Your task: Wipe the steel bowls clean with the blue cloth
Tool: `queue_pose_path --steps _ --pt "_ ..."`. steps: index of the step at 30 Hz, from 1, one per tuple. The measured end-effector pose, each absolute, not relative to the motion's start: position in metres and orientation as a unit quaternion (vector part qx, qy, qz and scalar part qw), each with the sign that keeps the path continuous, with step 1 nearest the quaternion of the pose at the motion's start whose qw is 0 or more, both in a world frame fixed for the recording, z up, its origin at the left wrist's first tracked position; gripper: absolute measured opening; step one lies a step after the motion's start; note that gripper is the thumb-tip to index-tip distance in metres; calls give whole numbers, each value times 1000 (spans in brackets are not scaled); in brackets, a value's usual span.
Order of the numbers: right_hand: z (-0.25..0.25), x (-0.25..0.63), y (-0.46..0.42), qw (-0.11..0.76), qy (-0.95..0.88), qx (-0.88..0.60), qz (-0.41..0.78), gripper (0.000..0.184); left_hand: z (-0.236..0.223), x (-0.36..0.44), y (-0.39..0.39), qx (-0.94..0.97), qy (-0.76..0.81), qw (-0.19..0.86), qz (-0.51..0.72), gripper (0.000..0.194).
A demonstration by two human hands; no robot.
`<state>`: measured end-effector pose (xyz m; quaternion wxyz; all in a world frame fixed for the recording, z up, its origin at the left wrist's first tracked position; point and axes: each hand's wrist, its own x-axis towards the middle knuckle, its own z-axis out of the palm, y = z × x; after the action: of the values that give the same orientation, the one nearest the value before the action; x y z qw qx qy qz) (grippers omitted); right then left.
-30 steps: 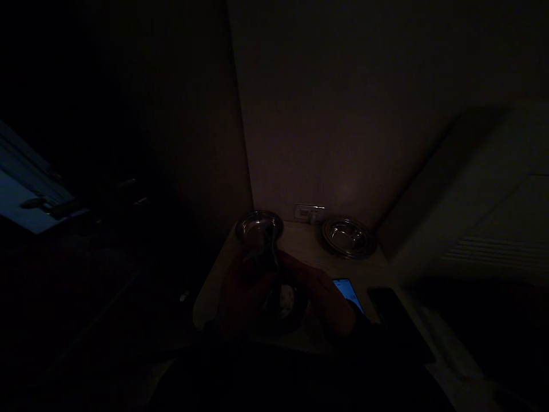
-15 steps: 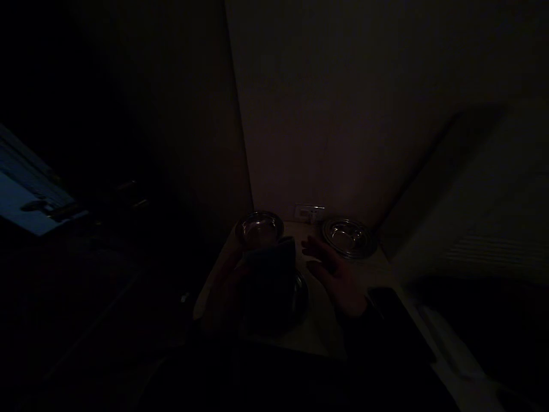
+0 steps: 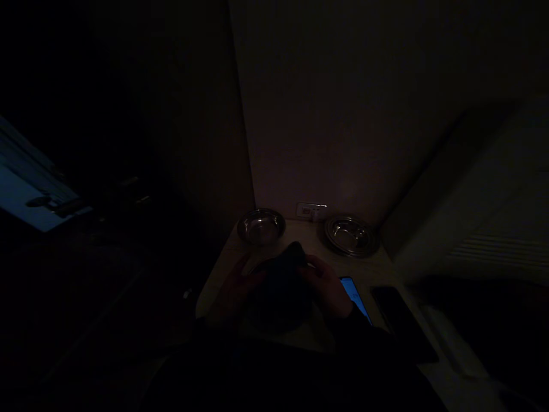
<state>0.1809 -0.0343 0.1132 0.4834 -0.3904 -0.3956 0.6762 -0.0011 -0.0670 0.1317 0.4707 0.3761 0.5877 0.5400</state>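
The picture is very dark. A dark blue cloth is held between my two hands above the near part of a small pale table. My left hand closes on the cloth's left side, and my right hand has its fingers bent over the right edge. A thin curved rim shows faintly by the left fingers; whether a dish lies in or under the cloth is hard to make out. Beyond the left hand stands a shiny metal bowl. Several stacked metal plates sit past the right hand.
A phone with a lit blue screen lies by my right wrist, and a dark flat slab is right of it. Behind the table a wall socket holds a plug. A door handle shows at far left.
My right hand, open and apart from the cloth before, has come down and left onto it. The cloth's top has changed shape. The lit phone screen has come into view.
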Motion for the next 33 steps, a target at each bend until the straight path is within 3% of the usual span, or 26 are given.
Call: queue_pose_path --steps 4,9,15,18,21,24,28,31,33 --pt "113 185 -33 478 -391 -412 669 52 124 -6 -62 314 585 507 550 69" --pt "116 193 -35 452 -485 -377 647 82 127 -7 -67 442 546 477 528 58" --pt "104 204 -33 423 -674 -400 455 49 123 -12 -74 630 591 309 398 54" --pt "97 206 -31 408 -716 -414 386 32 118 -12 -73 666 603 246 365 42" --pt "96 207 -30 431 -732 -412 328 23 117 -10 -74 693 598 173 364 29" --pt "96 206 -32 458 -715 -442 289 21 120 -6 -77 707 595 150 350 29" --pt "92 204 -40 444 -641 -520 349 33 122 3 -83 703 625 132 313 29" --pt "82 200 -46 435 -556 -510 491 51 119 14 -87 756 545 -23 362 27" --pt "75 197 -47 457 -474 -474 584 54 115 22 -91 789 470 -113 379 27"
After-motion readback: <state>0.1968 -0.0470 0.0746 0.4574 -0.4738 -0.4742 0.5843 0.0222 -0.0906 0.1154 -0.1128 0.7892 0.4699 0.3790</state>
